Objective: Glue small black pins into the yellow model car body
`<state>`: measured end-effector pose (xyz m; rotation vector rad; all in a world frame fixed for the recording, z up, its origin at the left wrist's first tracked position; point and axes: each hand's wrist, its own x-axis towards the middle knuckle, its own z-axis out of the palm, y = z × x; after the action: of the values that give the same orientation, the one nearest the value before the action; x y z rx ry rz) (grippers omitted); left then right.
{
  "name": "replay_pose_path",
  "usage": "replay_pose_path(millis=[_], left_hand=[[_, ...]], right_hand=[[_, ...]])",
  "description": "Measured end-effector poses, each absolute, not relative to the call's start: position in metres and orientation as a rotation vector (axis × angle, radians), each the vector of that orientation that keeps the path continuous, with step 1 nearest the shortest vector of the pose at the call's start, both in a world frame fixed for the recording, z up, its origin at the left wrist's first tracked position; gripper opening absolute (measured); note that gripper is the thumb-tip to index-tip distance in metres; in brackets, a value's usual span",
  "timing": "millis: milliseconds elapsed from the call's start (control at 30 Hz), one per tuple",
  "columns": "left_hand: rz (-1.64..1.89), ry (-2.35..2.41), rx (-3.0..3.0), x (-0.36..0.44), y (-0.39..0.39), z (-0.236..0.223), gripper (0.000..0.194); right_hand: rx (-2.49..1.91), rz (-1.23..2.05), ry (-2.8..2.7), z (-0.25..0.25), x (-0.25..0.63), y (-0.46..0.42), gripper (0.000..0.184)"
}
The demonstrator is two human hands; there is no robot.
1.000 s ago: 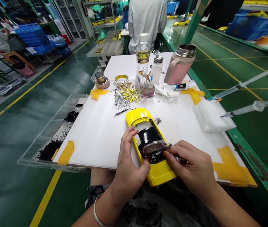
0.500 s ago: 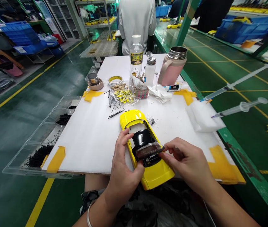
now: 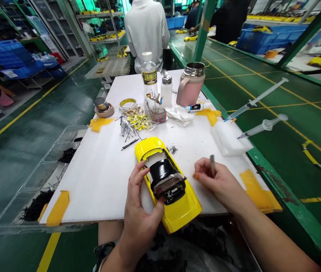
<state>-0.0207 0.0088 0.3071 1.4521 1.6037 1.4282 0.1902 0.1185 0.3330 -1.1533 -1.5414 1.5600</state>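
My left hand [image 3: 143,204] grips a yellow model car body [image 3: 183,207] along its left side, with the thumb beside the dark window opening and the fingers by the door edge. A glossy black roof piece [image 3: 162,169] is set in the body. Next to it, a dark translucent window piece [image 3: 168,184] sits tilted over the opening. Off to the right and apart from the car, my right hand [image 3: 217,181] is closed with its fingers curled. From it a slim grey metal tool [image 3: 212,165] sticks up; the rest is hidden in the fingers.
Tiny black bits [image 3: 172,149] lie beyond the car. Farther back stand a plastic bottle [image 3: 150,77], a dispenser bottle [image 3: 166,90] and a pink flask [image 3: 191,86]. Two syringes [image 3: 258,99] rest in white foam [image 3: 228,138] at right. A clear tray [image 3: 35,162] holds black parts at left.
My right hand has drawn away from the window piece to the right, and the metal tool now shows in it. My left hand still holds the car body. The head view has shifted.
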Motion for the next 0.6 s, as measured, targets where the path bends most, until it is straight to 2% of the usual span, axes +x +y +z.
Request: replay_pose_path(millis=[133,200,267,367,433,600], left_hand=[[1.486,1.585,2.071,-0.013,-0.002,0.3,0.078],[1.432,1.493,2.499,-0.006,-0.004,0.298,0.068],[1.303,1.474,2.716,-0.001,-0.002,0.299,0.053],[1.229,1.517,2.75,-0.009,0.006,0.309,0.044],[1.23,1.542,2.754,-0.025,0.01,0.315,0.043],[1.217,1.643,2.647,-0.074,0.001,0.316,0.056]], right_hand=[[-1.094,1.54,-0.986,0.328,0.21,0.13,0.03],[-1.042,1.442,-0.867,0.327,0.219,0.135,0.029],[-1.029,1.382,-0.835,0.326,0.226,0.137,0.036],[-1.017,1.406,-0.864,0.327,0.235,0.136,0.051],[-0.997,1.426,-0.862,0.329,0.239,0.135,0.053],[-1.033,1.388,-0.938,0.333,0.233,0.137,0.053]])
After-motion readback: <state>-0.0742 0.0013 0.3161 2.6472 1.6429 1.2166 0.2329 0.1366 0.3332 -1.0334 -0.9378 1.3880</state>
